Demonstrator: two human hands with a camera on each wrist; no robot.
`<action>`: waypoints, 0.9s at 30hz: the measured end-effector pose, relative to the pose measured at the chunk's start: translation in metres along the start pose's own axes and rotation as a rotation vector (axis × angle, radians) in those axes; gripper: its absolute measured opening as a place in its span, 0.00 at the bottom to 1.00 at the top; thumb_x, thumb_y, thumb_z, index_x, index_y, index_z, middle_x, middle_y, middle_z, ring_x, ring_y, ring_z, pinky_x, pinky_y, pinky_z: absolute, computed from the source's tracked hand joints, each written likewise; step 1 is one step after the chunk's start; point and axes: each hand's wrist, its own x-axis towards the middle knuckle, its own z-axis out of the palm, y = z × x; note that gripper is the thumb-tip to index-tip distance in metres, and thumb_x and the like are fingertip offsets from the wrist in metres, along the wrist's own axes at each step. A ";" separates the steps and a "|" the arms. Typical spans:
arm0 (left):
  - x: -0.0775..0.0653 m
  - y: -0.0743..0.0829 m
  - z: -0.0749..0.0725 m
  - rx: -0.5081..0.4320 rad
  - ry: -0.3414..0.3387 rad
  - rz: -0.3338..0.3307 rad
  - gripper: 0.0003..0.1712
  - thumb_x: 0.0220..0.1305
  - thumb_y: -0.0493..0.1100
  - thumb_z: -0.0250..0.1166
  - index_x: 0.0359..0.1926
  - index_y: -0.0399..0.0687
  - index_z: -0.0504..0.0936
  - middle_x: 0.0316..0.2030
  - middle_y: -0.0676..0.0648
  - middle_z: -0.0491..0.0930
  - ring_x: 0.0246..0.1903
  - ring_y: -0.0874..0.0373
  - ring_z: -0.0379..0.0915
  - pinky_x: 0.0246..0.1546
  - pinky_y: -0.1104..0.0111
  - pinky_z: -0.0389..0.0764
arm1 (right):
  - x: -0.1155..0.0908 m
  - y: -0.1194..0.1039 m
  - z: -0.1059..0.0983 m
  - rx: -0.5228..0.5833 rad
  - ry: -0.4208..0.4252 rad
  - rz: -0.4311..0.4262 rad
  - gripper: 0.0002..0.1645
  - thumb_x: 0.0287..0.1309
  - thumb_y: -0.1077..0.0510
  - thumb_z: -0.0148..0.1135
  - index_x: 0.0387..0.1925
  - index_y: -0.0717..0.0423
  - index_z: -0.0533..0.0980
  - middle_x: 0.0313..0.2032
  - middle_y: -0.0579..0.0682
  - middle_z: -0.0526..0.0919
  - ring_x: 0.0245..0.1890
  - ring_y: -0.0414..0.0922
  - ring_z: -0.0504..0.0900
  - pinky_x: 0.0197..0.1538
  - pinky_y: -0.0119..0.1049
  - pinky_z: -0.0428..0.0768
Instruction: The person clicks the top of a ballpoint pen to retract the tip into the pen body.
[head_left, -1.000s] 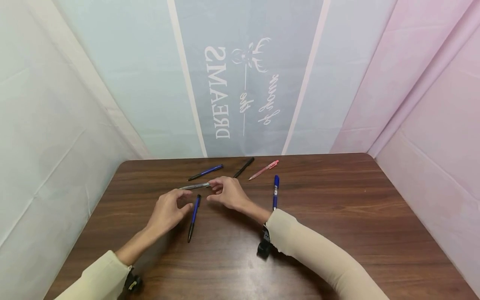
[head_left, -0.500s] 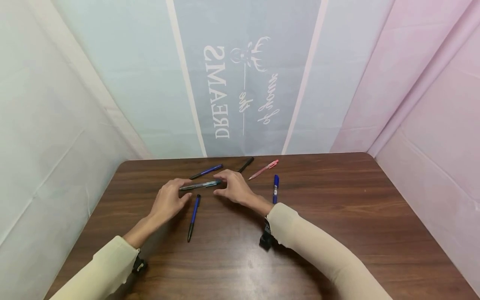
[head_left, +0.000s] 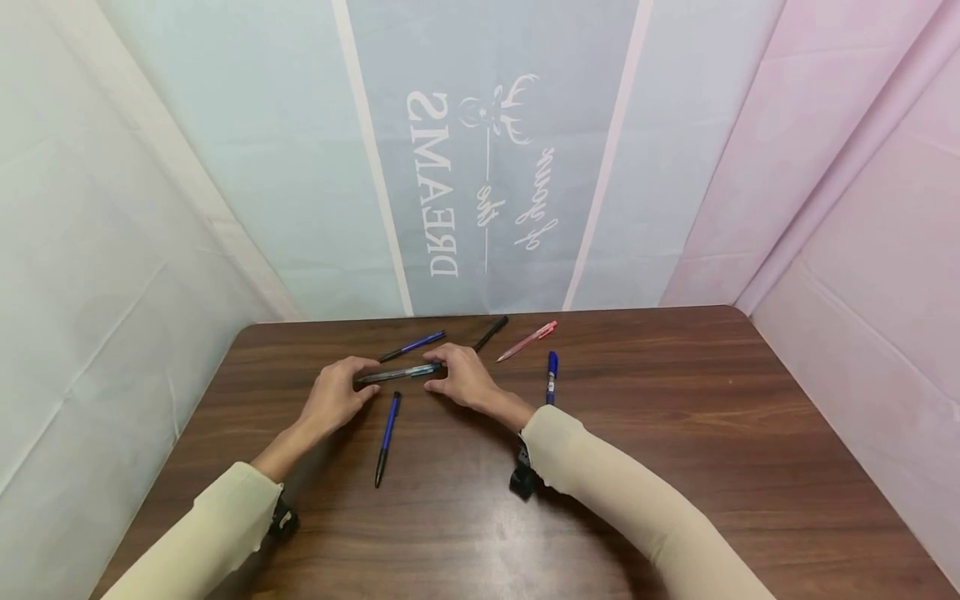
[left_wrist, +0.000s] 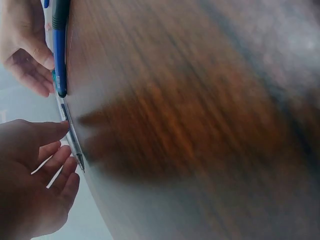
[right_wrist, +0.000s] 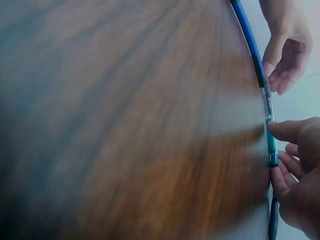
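A clear pen with a teal clip end (head_left: 400, 373) lies on the brown table between both hands. At its tip end is my left hand (head_left: 332, 396), thumb and index finger apart on either side of it. My right hand (head_left: 465, 379) is spread in the same way around the teal end. In the wrist views the fingers look relaxed beside the pen (right_wrist: 271, 135); whether they touch it I cannot tell. A blue pen with a black grip (head_left: 387, 437) lies just nearer, between the wrists. Another blue-and-black pen (head_left: 412, 345) lies just beyond the clear one.
Behind my right hand lies a black pen (head_left: 491, 332), partly hidden. A pink pen (head_left: 527, 341) lies beside it, and a blue capped pen (head_left: 552, 375) stretches toward my right sleeve, which hides its lower end. Fabric walls (head_left: 300, 167) enclose the table's back and sides.
Over the last second, my right hand has shifted slightly right and uncovered the clear pen's teal end. My left hand has moved slightly away from me. The other pens lie as before.
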 end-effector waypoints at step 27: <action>0.008 -0.002 0.003 -0.001 -0.010 -0.007 0.09 0.63 0.26 0.72 0.45 0.35 0.89 0.41 0.39 0.88 0.39 0.45 0.85 0.42 0.50 0.86 | 0.003 -0.011 0.009 -0.004 0.029 0.056 0.12 0.64 0.65 0.74 0.49 0.58 0.89 0.47 0.54 0.90 0.47 0.49 0.88 0.51 0.42 0.87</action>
